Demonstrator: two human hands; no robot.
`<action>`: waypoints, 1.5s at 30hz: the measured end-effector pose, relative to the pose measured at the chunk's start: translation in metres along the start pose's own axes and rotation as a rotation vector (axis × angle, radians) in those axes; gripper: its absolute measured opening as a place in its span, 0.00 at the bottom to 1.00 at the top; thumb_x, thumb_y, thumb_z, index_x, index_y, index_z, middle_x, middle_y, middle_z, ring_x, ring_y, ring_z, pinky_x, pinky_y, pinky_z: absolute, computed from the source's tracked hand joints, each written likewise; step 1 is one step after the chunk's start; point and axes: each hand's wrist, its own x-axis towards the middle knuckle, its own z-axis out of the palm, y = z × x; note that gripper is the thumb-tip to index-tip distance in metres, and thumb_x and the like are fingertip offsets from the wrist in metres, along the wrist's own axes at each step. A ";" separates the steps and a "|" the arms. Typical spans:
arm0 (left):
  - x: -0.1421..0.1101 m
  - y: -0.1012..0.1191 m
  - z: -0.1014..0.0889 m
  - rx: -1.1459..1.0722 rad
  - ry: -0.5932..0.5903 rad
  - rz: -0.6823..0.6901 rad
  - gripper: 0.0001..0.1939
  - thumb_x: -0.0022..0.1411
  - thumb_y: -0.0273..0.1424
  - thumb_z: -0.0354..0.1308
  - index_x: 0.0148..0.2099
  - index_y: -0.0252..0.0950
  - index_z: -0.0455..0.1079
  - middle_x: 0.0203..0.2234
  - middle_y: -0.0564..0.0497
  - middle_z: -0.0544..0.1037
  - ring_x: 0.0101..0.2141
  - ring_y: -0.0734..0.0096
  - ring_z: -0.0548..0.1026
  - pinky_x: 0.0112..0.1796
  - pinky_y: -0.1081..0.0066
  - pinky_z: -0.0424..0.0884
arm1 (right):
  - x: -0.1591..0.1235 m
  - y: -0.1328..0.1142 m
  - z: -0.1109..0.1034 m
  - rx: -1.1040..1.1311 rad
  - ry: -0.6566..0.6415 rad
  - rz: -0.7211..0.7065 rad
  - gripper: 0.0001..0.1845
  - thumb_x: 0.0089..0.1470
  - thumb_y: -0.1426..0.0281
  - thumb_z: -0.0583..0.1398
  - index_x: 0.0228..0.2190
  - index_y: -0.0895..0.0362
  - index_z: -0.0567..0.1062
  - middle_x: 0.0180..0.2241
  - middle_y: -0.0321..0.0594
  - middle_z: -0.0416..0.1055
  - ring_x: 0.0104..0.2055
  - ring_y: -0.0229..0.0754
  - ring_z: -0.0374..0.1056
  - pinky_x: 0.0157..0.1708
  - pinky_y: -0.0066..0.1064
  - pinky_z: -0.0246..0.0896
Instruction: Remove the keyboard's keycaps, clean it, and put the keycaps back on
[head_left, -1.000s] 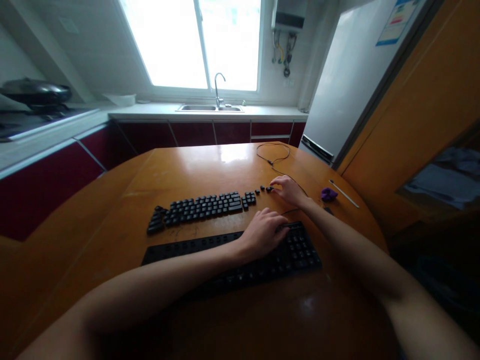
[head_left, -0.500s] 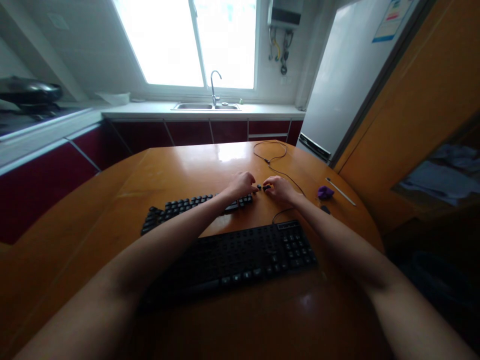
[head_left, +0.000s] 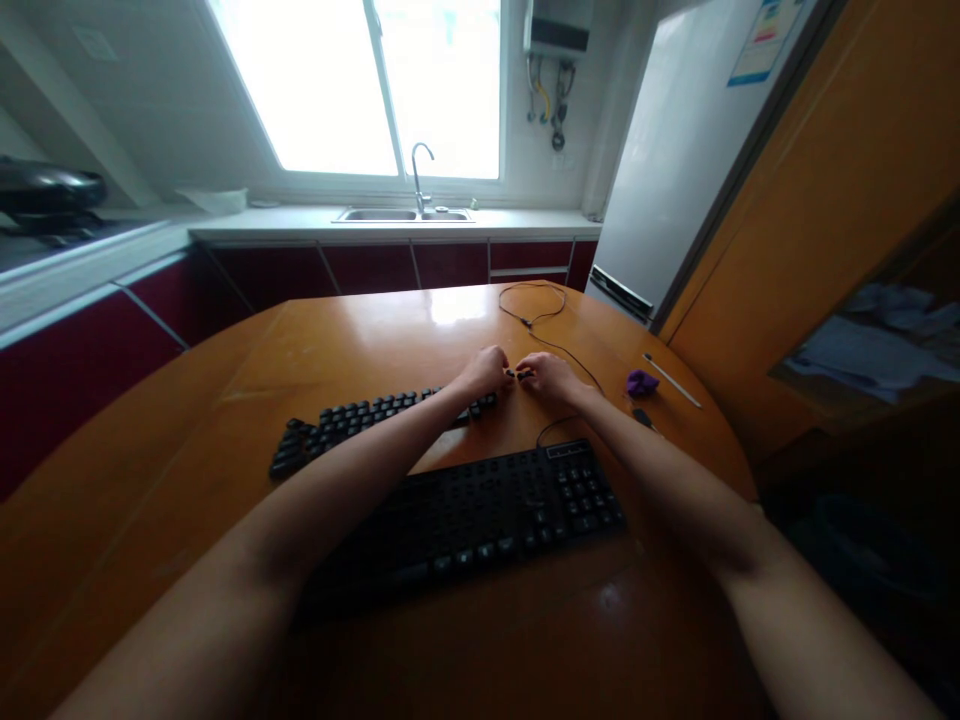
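Here the wooden table (head_left: 352,340) is spreading wide, its far side catching a bright patch of glare. Up front a black keyboard (head_left: 480,520) is lying partly stripped, the number pad keeping its keys. Just behind, loose black keys (head_left: 375,410) are sitting in rows. A thin cable (head_left: 528,324) is looping toward the far edge; over right, a purple cloth (head_left: 642,383) is resting crumpled near a slim pale stick (head_left: 673,381).

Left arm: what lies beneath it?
Beneath the left arm are rows of loose keys and, nearer the person, part of the keyboard; both show past its edges. It covers the keyboard's far left corner and some keys, so those cannot be seen.
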 end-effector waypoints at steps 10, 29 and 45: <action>-0.020 0.013 -0.015 0.065 0.023 -0.038 0.14 0.52 0.29 0.66 0.43 0.34 0.79 0.42 0.39 0.81 0.46 0.51 0.77 0.46 0.62 0.72 | 0.018 -0.018 0.002 -0.032 0.021 0.023 0.12 0.57 0.67 0.64 0.43 0.52 0.82 0.43 0.46 0.79 0.47 0.48 0.72 0.48 0.35 0.62; -0.139 0.075 -0.030 -0.363 0.126 0.452 0.15 0.57 0.23 0.63 0.47 0.36 0.77 0.36 0.49 0.82 0.37 0.69 0.78 0.41 0.69 0.72 | -0.126 -0.028 -0.060 0.495 0.418 -0.107 0.01 0.57 0.68 0.66 0.33 0.52 0.80 0.37 0.40 0.79 0.44 0.47 0.73 0.47 0.41 0.67; -0.151 0.071 0.010 -0.290 0.015 0.540 0.05 0.62 0.30 0.65 0.38 0.45 0.82 0.36 0.55 0.85 0.38 0.65 0.74 0.42 0.66 0.68 | -0.178 -0.028 -0.032 0.604 0.233 -0.134 0.05 0.56 0.73 0.65 0.32 0.51 0.82 0.35 0.40 0.80 0.41 0.46 0.73 0.44 0.43 0.70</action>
